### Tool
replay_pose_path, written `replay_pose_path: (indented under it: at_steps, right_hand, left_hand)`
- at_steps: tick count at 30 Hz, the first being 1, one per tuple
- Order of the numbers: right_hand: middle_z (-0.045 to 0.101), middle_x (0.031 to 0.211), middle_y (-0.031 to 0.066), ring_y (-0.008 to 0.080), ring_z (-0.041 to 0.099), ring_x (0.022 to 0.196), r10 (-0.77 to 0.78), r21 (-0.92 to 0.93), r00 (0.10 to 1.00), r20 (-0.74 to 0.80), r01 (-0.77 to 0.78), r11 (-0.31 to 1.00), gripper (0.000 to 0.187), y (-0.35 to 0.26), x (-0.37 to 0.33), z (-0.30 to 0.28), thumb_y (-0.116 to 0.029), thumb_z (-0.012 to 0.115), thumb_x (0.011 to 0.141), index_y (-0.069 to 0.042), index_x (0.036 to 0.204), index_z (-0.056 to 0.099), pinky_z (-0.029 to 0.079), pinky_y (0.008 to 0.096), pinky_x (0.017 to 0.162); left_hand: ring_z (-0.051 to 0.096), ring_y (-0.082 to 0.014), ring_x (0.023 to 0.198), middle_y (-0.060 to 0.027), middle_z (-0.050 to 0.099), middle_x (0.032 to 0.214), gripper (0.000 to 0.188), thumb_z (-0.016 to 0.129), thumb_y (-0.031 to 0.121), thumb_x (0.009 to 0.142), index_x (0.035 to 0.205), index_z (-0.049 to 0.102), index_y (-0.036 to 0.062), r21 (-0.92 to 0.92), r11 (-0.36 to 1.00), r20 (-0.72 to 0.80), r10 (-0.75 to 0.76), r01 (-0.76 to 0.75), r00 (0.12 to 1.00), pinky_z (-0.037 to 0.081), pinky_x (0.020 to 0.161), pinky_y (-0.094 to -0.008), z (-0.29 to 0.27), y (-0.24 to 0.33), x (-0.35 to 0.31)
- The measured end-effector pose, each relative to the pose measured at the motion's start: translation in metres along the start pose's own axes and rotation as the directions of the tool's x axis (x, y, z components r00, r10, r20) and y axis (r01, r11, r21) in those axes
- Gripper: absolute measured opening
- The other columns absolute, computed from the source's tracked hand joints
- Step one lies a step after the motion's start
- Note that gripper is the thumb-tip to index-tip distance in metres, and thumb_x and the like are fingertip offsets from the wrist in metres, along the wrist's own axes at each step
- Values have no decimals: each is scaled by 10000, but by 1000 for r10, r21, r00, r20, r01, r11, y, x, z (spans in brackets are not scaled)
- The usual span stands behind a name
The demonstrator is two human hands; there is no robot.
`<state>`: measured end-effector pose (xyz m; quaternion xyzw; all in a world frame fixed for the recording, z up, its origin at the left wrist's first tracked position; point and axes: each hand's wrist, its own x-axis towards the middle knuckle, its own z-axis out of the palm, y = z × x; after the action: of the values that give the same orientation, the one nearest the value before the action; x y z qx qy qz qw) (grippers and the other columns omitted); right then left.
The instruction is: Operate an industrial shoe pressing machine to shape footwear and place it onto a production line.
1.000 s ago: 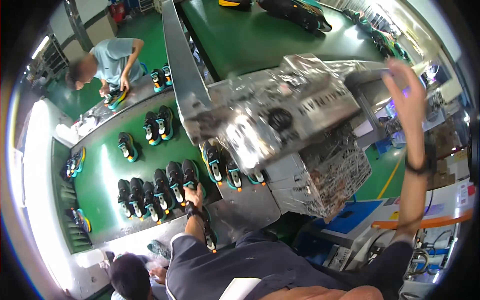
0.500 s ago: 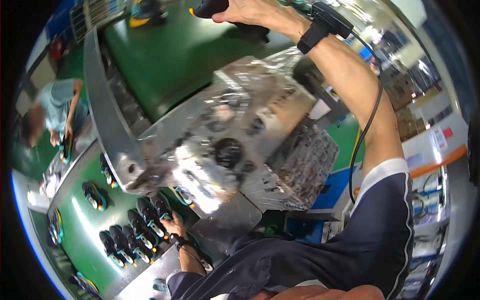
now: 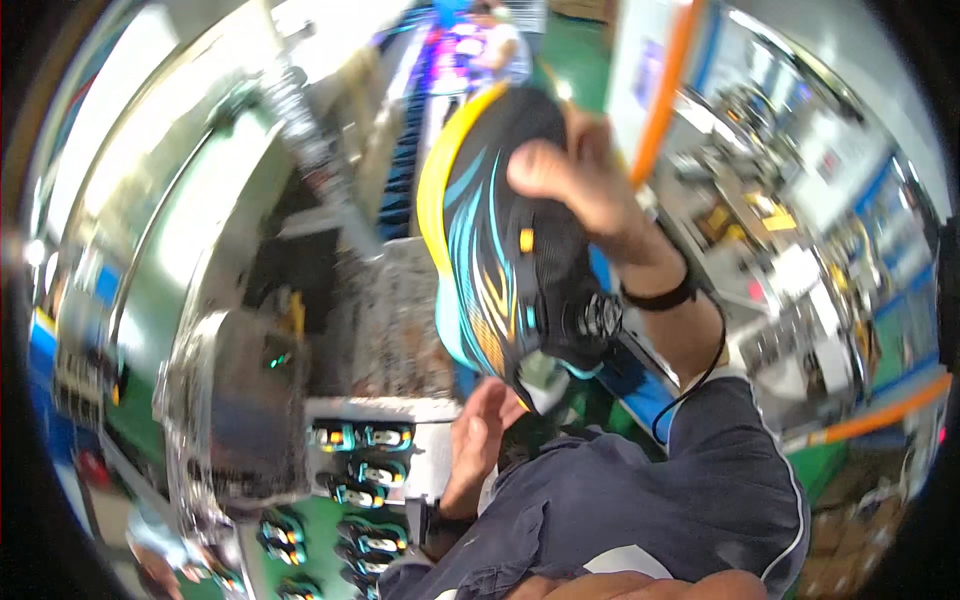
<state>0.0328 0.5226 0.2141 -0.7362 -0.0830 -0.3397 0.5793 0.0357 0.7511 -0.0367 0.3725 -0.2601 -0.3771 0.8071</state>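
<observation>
A black running shoe (image 3: 490,230) with teal streaks and a yellow and teal sole is raised in front of me, its heel end lowest. My right hand (image 3: 585,185) is closed on its upper part, the thumb lying across the dark upper. Just below the heel end is my left hand (image 3: 477,435), its fingers stretched up against or very near the shoe's lower edge. Whether it touches is hard to tell. Below and left of that hand, several similar shoes (image 3: 380,540) stand in rows on a green surface.
A boxy machine part (image 3: 250,400) covered in clear film stands at the left, with green indicator lights. An orange rail (image 3: 665,95) rises at the right, near cluttered benches. Another person (image 3: 150,545) is at the lower left; one more (image 3: 500,50) is far ahead.
The view has turned to the right. My right hand has brought the shoe from the far belt up close. My left hand has come off the row of shoes and moved to the held shoe's heel.
</observation>
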Motion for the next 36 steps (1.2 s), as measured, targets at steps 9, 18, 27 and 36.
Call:
replay_pose_path:
  at_steps: [9, 18, 27, 36]
  right_hand:
    - [603, 1164, 148, 202, 580, 1058, 342, 224, 603, -720, -265, 938, 559, 15, -282, -216, -355, 488, 942, 20, 1343, 383, 458, 310, 893]
    - [608, 1075, 66, 151, 568, 933, 293, 285, -17, -956, -292, 913, 507, -13, -531, -335, -60, 706, 754, -20, 1231, 539, 461, 285, 847]
    - [603, 1058, 72, 144, 574, 907, -195, -75, -295, -935, -374, 924, 534, -85, -629, -395, -38, 704, 731, 31, 1231, 530, 467, 269, 834]
    - [595, 1075, 91, 156, 578, 918, -416, -64, -308, -855, -734, 676, 503, -106, -612, -413, -14, 655, 729, 37, 1215, 534, 469, 283, 860]
  left_hand:
    - [601, -253, 1067, -130, 595, 1186, 474, 511, 311, 931, 1274, 474, -15, -177, 834, 417, -417, 522, 808, 487, 922, -405, 227, -126, 110]
    - [483, -213, 1189, -165, 479, 1336, 733, 648, 194, 882, 1469, 244, 25, 450, 868, 606, -470, 211, 641, 386, 1011, -327, 437, -296, 92]
    - [617, -246, 1014, -196, 635, 1104, 600, 681, 334, 836, 1221, 487, -84, 600, 774, 551, -583, 202, 597, 491, 832, -351, 568, -522, 178]
    - [493, -408, 1195, -342, 464, 1284, 822, 677, 251, 729, 1342, 276, -123, 930, 358, 284, -565, -80, 774, 414, 1009, -417, 596, -662, 303]
